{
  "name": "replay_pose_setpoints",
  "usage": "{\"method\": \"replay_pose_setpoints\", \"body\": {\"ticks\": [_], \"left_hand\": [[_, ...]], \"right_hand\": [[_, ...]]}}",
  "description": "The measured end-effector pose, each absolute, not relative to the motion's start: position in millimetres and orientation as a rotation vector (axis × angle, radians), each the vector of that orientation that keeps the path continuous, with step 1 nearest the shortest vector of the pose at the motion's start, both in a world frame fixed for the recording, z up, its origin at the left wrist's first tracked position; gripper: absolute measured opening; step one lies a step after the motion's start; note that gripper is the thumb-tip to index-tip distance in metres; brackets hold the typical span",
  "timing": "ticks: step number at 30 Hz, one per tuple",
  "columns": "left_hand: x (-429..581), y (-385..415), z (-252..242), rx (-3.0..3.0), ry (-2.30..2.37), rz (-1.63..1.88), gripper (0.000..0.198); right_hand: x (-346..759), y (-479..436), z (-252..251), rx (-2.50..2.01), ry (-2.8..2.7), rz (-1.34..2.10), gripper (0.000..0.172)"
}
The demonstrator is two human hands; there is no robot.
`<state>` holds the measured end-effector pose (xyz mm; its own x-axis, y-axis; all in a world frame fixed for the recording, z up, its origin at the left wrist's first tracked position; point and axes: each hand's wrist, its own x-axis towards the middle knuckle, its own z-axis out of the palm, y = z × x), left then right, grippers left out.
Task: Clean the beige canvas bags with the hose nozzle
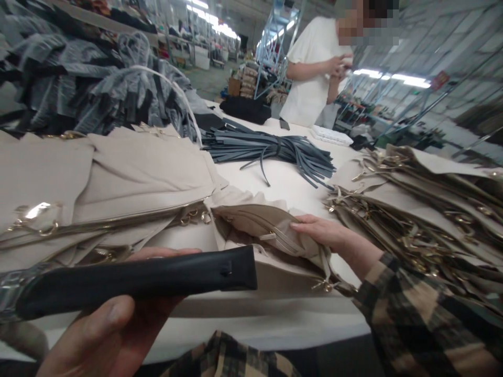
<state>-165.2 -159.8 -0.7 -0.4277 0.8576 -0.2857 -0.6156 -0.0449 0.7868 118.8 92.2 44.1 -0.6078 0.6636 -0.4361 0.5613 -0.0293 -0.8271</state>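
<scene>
Across the near left, my left hand [113, 330] is closed around a long black object [157, 280] with a smooth surface and a squared end. Its far left end looks clear or metallic; I cannot make out its kind. Just beyond it lies a beige handbag [283, 275], its mouth spread and an inner zip pocket [275, 230] showing. My right hand [318, 230] grips the bag's upper right rim, fingers along the inside edge; part of the grip is hidden. Gold-coloured hardware shows at the bag's right corner.
Beige bags [149, 167] are heaped at left, and another pile [424, 209] stands at right. A tied bundle of dark grey strips [267, 149] lies across the white table [243, 175]. Plastic-wrapped black goods [118, 89] rise behind. A person [314, 73] stands across the table.
</scene>
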Motion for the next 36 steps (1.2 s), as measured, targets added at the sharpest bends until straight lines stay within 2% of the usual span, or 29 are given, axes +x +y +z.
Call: {"method": "replay_pose_setpoints", "body": {"ticks": [3, 8, 10, 16, 19, 26, 31, 36], "left_hand": [[-147, -139, 24, 0.254, 1.096, 1.777, 0.027], [-120, -97, 34, 0.200, 0.904, 1.798, 0.037], [-114, -90, 24, 0.167, 0.890, 1.805, 0.034], [-105, -100, -4, 0.115, 0.892, 1.806, 0.028], [-102, -102, -6, 0.070, 0.839, 1.858, 0.028], [-96, -89, 0, 0.037, 0.790, 1.886, 0.029], [-115, -74, 4, 0.020, 0.805, 1.997, 0.029], [-126, -53, 6, -0.058, 0.743, 2.047, 0.029]], "right_hand": [[110, 81, 31, -1.386, -1.770, 1.928, 0.032], [91, 68, 21, -1.407, -1.333, 1.917, 0.019], [83, 66, 18, -1.396, -1.201, 1.957, 0.023], [66, 49, 9, -1.236, -1.063, 2.105, 0.050], [59, 37, 4, -1.208, -0.961, 2.150, 0.057], [39, 3, -12, -1.067, -0.868, 2.182, 0.043], [48, -14, -21, -0.959, -1.013, 2.153, 0.046], [63, -24, -25, -0.984, -0.884, 2.250, 0.044]]}}
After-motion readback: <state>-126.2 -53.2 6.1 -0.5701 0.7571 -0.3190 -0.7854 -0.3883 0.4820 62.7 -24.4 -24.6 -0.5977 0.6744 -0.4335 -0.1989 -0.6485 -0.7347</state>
